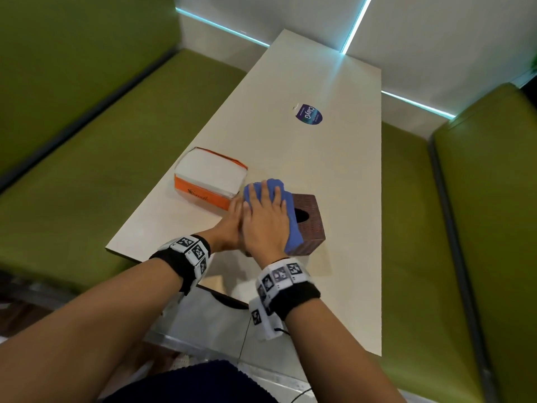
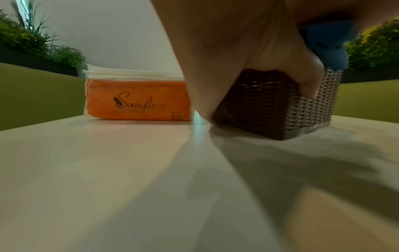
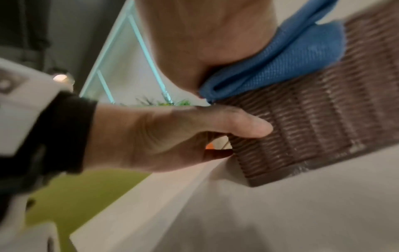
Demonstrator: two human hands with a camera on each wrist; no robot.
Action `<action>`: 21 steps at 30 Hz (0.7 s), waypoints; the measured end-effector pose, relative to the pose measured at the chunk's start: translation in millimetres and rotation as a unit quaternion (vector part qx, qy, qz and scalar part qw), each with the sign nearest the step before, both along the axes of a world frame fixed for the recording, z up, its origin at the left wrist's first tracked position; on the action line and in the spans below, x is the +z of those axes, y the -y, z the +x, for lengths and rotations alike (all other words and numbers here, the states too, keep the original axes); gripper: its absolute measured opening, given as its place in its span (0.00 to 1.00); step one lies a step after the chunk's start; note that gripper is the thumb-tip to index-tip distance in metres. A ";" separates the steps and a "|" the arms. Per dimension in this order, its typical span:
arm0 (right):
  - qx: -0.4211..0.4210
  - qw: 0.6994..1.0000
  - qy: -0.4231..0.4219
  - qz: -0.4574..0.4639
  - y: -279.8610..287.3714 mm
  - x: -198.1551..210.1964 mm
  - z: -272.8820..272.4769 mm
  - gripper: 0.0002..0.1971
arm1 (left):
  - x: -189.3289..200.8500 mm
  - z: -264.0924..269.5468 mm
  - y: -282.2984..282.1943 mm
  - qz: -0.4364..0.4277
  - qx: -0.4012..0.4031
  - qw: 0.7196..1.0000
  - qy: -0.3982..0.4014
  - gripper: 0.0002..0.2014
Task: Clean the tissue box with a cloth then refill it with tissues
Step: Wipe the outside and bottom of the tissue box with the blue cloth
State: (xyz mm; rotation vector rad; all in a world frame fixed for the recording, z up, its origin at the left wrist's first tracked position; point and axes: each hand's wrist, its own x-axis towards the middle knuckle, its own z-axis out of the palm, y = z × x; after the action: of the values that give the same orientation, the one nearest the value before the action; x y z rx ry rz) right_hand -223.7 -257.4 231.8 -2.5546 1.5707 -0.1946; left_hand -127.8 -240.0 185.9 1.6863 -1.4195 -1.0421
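In the head view the right hand (image 1: 266,219) and blue cloth (image 1: 286,205) hide the tissue box (image 1: 309,219) top's left part; left hand (image 1: 229,228) fingers are hidden; lower right wrist view is blurred.

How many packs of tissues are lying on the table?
1: the orange tissue pack lies on the table, left of the woven tissue box. No other shows.

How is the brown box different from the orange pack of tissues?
The brown tissue box looks woven like a basket; the orange tissue pack is smooth with writing on it. The box's top has a dark hole with no tissue showing; the pack is open, white tissues showing. The left hand holds the box while the right hand presses a blue cloth on it; nobody touches the pack. Both sit on the table.
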 end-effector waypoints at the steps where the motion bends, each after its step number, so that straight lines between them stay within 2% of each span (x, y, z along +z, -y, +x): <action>1: 0.018 1.000 -0.015 -0.004 4.4 1.9 -7.0 0.26 | 0.0 -0.5 0.1 -0.006 0.002 1.000 0.011 0.75; 3: 0.005 1.000 -0.019 -0.015 20.9 3.1 -31.0 0.25 | 5.5 -1.9 -2.5 -0.013 -0.008 0.999 0.032 0.74; 6: -0.074 0.997 -0.007 -0.015 45.1 2.6 -67.0 0.24 | 2.0 -4.0 -2.6 -0.008 -0.006 1.000 0.025 0.70; 9: -0.127 0.992 0.007 -0.009 36.2 0.0 -54.2 0.24 | 3.1 -3.2 -2.0 0.005 -0.007 1.000 0.019 0.68; 11: -0.100 0.995 0.010 -0.010 15.8 -2.2 -28.1 0.25 | 5.5 -3.2 -2.4 0.004 -0.019 0.999 0.030 0.73; 13: -0.020 1.000 0.009 -0.005 3.1 -3.9 -19.2 0.25 | 6.1 -3.8 -1.6 -0.002 -0.029 0.999 0.038 0.75; 15: 0.025 0.999 -0.008 -0.018 16.4 -2.3 -38.7 0.25 | 5.0 -3.5 -1.9 0.005 -0.017 0.999 0.035 0.73; 16: 0.018 0.999 -0.016 -0.038 28.7 -3.0 -55.0 0.25 | 5.0 -2.6 -1.7 0.007 -0.015 0.999 0.031 0.71; 19: -0.092 0.995 0.026 -0.012 53.4 -0.6 -91.7 0.24 | 3.1 -2.0 -0.9 0.010 -0.016 1.000 0.018 0.67; 21: -0.136 0.990 0.020 -0.008 42.2 -1.0 -78.7 0.24 | 1.7 -1.9 0.2 0.010 -0.016 1.000 0.016 0.66</action>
State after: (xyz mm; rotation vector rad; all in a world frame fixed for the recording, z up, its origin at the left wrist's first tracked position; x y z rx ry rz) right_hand -302.4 -299.6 230.8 -2.3219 1.9045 -0.2868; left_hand -129.7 -240.2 187.7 1.7059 -1.4650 -1.0538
